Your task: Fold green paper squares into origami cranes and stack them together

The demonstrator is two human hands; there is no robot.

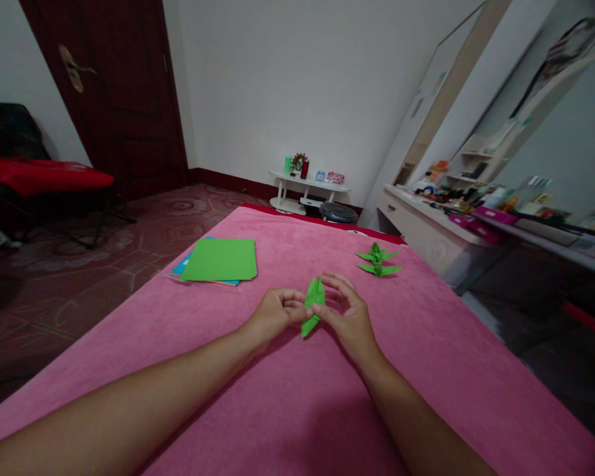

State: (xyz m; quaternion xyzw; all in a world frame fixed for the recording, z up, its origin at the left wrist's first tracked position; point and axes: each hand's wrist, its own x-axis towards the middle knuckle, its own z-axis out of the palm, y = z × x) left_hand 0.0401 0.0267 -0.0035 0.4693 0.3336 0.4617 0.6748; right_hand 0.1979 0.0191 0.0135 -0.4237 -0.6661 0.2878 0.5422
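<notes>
So the cloth (277,396) fills the bottom and middle of the frame. Near the centre, folded paper (314,295) sits between the left hand (275,312) and the right hand (351,320). A paper stack (221,259) lies on the cloth left of centre, and two paper figures (378,270) are over on the right, one behind the other (pretty close together, btw). Past the cloth's far edge, upper middle, there's a shelf (310,180) with a stool (338,212) by its right end. Door (123,86) is upper left, chair (39,175) at the left edge, dresser (436,215) along the right side.
</notes>
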